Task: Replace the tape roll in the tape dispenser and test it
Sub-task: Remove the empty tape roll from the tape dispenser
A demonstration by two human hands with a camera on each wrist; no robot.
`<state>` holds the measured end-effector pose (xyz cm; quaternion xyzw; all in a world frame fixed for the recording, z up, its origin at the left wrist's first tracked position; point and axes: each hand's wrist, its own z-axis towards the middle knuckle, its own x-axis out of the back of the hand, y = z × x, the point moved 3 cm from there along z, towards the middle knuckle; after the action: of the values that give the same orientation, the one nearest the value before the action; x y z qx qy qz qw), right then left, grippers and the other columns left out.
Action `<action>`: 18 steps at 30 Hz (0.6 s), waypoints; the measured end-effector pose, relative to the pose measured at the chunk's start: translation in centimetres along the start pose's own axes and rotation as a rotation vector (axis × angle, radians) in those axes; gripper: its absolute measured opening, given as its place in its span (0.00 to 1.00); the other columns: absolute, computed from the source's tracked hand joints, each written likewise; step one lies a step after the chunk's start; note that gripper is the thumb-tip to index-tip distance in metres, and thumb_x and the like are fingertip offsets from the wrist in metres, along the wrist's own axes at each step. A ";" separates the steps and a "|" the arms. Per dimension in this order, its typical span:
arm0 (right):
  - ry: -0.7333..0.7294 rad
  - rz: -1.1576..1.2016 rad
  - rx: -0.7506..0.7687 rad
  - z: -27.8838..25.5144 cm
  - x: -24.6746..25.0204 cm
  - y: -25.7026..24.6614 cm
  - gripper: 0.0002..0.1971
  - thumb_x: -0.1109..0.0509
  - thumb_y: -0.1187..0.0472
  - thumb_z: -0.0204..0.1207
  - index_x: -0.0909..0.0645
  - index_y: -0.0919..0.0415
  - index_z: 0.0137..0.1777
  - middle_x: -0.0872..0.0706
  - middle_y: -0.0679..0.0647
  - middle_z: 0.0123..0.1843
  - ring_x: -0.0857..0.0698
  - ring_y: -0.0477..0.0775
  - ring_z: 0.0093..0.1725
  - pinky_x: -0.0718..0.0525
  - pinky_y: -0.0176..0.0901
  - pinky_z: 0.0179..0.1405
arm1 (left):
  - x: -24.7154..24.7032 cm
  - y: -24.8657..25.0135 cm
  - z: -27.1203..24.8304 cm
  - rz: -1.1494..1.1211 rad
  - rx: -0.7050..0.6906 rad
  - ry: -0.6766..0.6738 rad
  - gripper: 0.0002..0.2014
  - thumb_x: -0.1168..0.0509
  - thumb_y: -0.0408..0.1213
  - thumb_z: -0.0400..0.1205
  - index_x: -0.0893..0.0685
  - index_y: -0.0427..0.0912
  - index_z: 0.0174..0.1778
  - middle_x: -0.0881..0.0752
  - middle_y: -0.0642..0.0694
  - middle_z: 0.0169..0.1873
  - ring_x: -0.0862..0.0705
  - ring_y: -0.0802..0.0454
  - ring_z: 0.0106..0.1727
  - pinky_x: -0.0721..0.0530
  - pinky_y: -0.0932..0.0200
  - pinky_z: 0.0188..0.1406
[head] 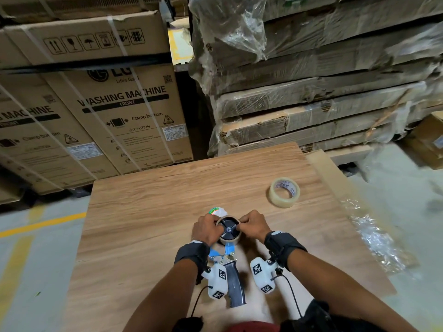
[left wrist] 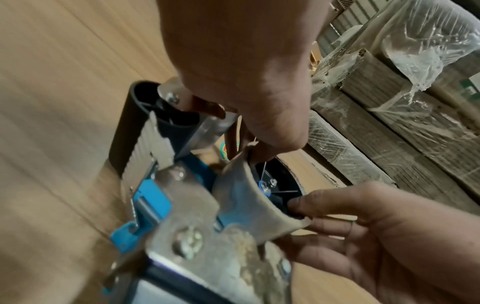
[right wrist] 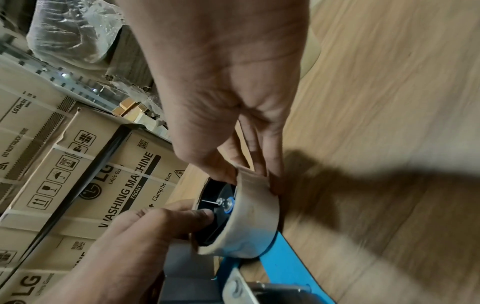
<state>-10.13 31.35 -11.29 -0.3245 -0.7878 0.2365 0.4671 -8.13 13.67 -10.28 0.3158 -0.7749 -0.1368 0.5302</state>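
A tape dispenser point(head: 236, 283) with a black handle and blue frame lies on the wooden table point(head: 143, 224), its handle toward me. An empty cardboard core point(head: 227, 242) sits on its black hub point(head: 229, 229). My left hand point(head: 212, 225) pinches the core's left rim, and my right hand point(head: 244, 222) pinches the right rim. In the left wrist view my left hand point(left wrist: 259, 144) holds the core point(left wrist: 249, 197) with the thumb on top. In the right wrist view my right hand point(right wrist: 244, 172) pinches the core point(right wrist: 254, 216). A full roll of clear tape point(head: 284, 192) lies flat at the right.
A small round white thing with a green rim point(head: 215, 211) lies just behind my left hand. Washing machine cartons point(head: 124, 111) stand beyond the table at the left, plastic-wrapped flat cartons point(head: 311, 97) at the back right. Crumpled clear wrap point(head: 378, 238) lies by the table's right edge.
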 end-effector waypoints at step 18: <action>0.021 0.019 -0.059 -0.5 -0.1 -1.5 0.11 0.25 0.61 0.67 0.10 0.58 0.50 0.07 0.59 0.50 0.11 0.56 0.52 0.16 0.38 0.51 | 0.6 0.2 -1.9 0.017 -0.062 0.043 0.21 0.41 0.51 0.71 0.09 0.52 0.52 0.09 0.35 0.47 0.15 0.32 0.52 0.16 0.45 0.53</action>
<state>-10.10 30.27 -10.10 -0.3480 -0.7863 0.2142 0.4634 -6.60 13.68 -8.94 0.2957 -0.7613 -0.1496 0.5573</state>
